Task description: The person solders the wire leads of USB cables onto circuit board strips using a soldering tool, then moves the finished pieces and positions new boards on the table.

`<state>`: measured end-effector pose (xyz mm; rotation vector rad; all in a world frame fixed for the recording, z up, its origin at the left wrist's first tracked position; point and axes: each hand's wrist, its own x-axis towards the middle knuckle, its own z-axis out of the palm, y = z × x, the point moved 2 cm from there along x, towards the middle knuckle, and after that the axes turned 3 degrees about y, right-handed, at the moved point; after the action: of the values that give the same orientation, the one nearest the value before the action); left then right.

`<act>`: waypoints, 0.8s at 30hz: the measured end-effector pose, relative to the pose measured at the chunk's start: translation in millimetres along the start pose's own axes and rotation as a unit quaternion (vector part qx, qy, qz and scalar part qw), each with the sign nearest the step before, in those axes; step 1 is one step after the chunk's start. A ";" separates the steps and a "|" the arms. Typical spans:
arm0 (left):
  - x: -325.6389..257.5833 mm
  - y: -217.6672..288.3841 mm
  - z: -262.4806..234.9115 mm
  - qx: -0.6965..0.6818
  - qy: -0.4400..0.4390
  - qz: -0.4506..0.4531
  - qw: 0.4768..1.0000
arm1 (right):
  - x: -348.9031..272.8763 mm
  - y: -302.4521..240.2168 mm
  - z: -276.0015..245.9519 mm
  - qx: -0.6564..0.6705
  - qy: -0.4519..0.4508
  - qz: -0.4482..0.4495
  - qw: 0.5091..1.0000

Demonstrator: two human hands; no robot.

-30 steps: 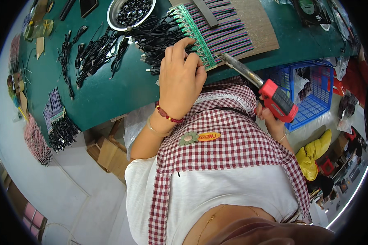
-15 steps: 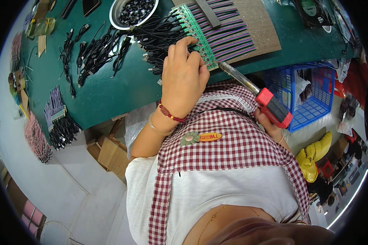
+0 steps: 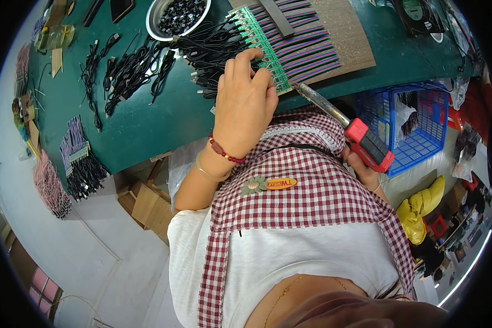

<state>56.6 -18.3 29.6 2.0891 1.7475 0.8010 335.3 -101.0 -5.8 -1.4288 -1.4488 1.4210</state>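
Observation:
My left hand [image 3: 242,104] is bent over the near end of a green circuit board strip [image 3: 268,49], its fingers curled at the board's edge among black cables [image 3: 210,52]. Whatever its fingertips may pinch is hidden under them. My right hand [image 3: 362,168] grips a soldering iron [image 3: 369,145] with a red and black handle. The iron's metal shaft slants up and left, and its tip is at the strip's near end. Rows of multicoloured wires [image 3: 311,57] run right from the strip over a brown board [image 3: 352,38]. A grey metal bar [image 3: 277,18] lies across them.
A metal bowl [image 3: 150,22] of small black parts stands at the back. Bundled black cables [image 3: 126,82] lie left on the green table [image 3: 142,128]. Wire bundles [image 3: 82,158] hang over the left edge. A blue plastic basket [image 3: 421,147] stands at the right.
The soldering iron and my right hand have shifted slightly right, drawing the tip a little back. My left hand has moved slightly left.

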 end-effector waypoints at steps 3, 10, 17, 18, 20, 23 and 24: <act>3.3 0.2 -1.5 -0.009 -0.022 0.023 0.999 | -0.2 1.9 -1.4 -0.016 -0.009 0.017 1.000; 2.1 -1.0 -0.4 -0.003 -0.027 0.042 0.999 | -2.3 0.4 1.4 -0.057 -0.001 -0.033 0.998; 2.6 0.9 0.3 0.007 -0.025 0.029 0.999 | -7.5 7.2 -0.9 -0.034 0.013 0.005 0.999; 2.8 1.0 -0.1 0.008 -0.024 0.029 0.999 | -8.0 7.5 -2.1 -0.012 0.019 0.025 0.999; 2.8 0.3 0.2 0.008 -0.025 0.028 0.999 | -5.8 3.7 -1.1 0.013 0.014 0.030 0.999; 2.1 0.1 0.1 0.009 -0.027 0.028 0.999 | -3.4 -1.5 0.9 0.047 0.004 0.036 0.998; 1.9 0.5 -0.1 0.010 -0.028 0.028 0.999 | -3.4 -2.5 1.2 0.057 -0.001 0.037 0.998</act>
<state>57.1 -16.5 30.4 2.1611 1.6806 0.7376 334.3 -104.1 -2.8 -1.4224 -1.3073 1.5258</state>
